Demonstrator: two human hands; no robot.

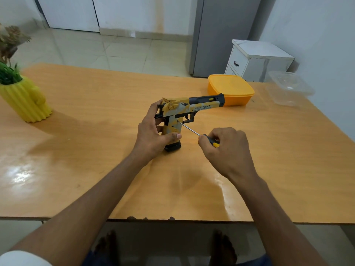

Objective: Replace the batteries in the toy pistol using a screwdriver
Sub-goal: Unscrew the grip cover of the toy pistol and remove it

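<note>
1. Yellow-and-grey pistol (184, 109) stood upright near the centre of the table (96, 150), black butt down on the wood, barrel pointing toward 3 o'clock.
2. Left hand (151, 135) gripped the pistol's grip from the 9 o'clock side: fingers curled round its back, thumb pressed across its lower front.
3. Right hand (226, 148) sat at 4 o'clock from the pistol, fingers curled closed round the black-and-yellow handle of the screwdriver (194, 131).
4. Screwdriver shaft ran toward 10 o'clock; its tip met the side of the grip just below the trigger guard.
5. Orange box (230, 89) lay at 1 o'clock from the pistol, just behind the muzzle.
6. Clear tub (290, 89) sat at 3 o'clock from the box, near the table edge.
7. Yellow ribbed pot (25, 100) with greenery stood at 9 o'clock, well apart from the pistol.
</note>
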